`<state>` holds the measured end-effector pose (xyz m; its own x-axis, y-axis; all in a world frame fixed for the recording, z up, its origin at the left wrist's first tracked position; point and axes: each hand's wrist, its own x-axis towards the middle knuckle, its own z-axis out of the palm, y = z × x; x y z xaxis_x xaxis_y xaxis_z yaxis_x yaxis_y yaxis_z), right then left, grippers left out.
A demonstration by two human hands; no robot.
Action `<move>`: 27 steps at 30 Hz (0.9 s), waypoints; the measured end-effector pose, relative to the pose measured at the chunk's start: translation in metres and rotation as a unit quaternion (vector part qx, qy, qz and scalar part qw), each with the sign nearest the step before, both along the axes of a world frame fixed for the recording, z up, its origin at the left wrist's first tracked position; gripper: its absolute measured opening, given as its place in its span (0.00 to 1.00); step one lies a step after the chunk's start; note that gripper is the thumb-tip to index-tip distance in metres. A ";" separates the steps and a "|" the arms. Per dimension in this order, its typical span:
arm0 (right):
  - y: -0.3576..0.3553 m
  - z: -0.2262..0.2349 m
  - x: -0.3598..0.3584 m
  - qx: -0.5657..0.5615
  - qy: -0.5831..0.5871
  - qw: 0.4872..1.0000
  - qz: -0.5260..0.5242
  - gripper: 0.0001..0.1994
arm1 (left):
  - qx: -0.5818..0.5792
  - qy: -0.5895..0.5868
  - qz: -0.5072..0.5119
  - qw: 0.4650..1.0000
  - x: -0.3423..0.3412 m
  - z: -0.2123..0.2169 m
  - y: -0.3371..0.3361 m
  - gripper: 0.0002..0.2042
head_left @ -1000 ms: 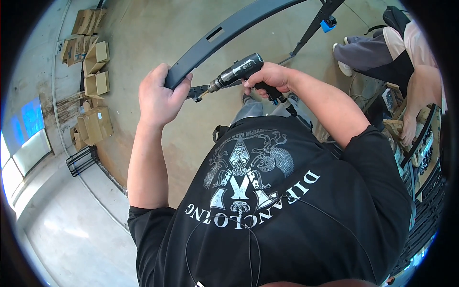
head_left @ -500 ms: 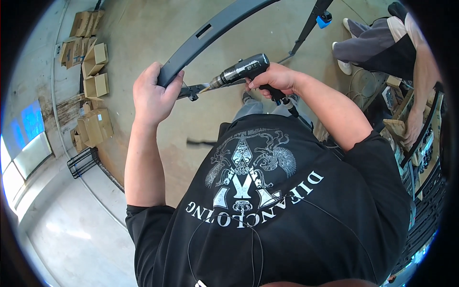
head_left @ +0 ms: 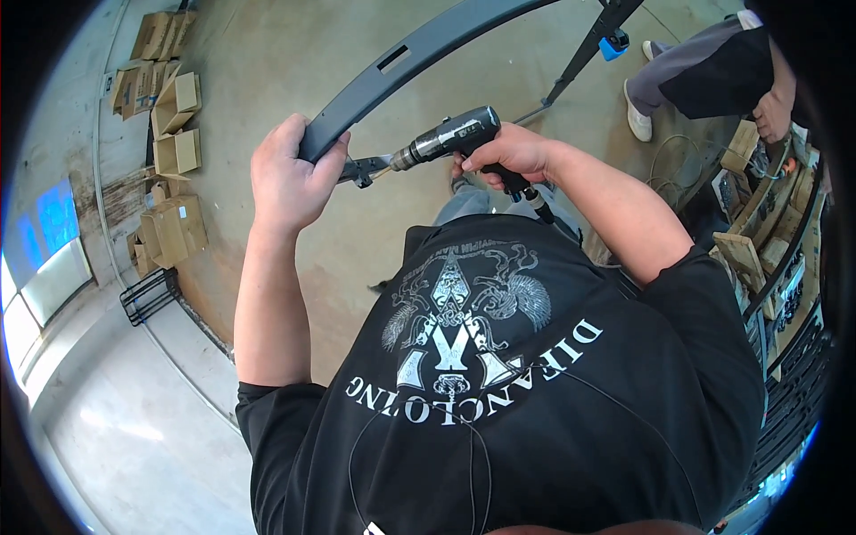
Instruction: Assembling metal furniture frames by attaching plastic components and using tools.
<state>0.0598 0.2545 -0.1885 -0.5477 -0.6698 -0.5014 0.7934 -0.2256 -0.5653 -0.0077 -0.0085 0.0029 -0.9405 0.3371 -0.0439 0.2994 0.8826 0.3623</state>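
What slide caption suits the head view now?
Left grip around the end of a dark curved bar, right grip holding a pistol-shaped drill, its bit pointing left.

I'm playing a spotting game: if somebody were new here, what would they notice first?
Probably the black pistol-grip power drill in the right hand, pictured above the printed black T-shirt. Next, the long, curved dark-grey bar sweeping across the top, one end held by the left hand. A small bright-blue piece also pops out at upper right.
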 end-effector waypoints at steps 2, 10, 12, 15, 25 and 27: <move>0.000 -0.001 -0.001 -0.006 0.000 1.000 0.001 0.10 | 0.003 -0.002 0.003 1.000 0.001 -0.001 0.001 0.16; -0.002 -0.005 -0.002 -0.035 -0.012 0.999 0.001 0.11 | 0.007 0.023 -0.012 1.000 0.002 -0.005 0.000 0.19; -0.002 -0.003 -0.004 -0.028 -0.009 1.000 0.007 0.10 | 0.008 0.017 -0.004 1.000 0.003 -0.004 0.002 0.20; -0.003 -0.006 -0.003 -0.027 -0.017 0.999 0.011 0.10 | 0.007 0.023 -0.009 1.000 0.004 -0.004 0.002 0.20; -0.001 -0.005 -0.002 -0.015 -0.002 1.000 0.008 0.08 | -0.006 0.003 -0.001 1.000 0.004 0.001 0.002 0.15; 0.001 -0.004 0.001 -0.061 -0.010 0.998 0.010 0.09 | 0.012 0.024 -0.014 1.000 0.004 -0.002 -0.001 0.19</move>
<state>0.0610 0.2551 -0.1923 -0.5242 -0.7373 -0.4262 0.8092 -0.2753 -0.5191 -0.0035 -0.0090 0.0005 -0.9314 0.3638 0.0085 0.3412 0.8650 0.3680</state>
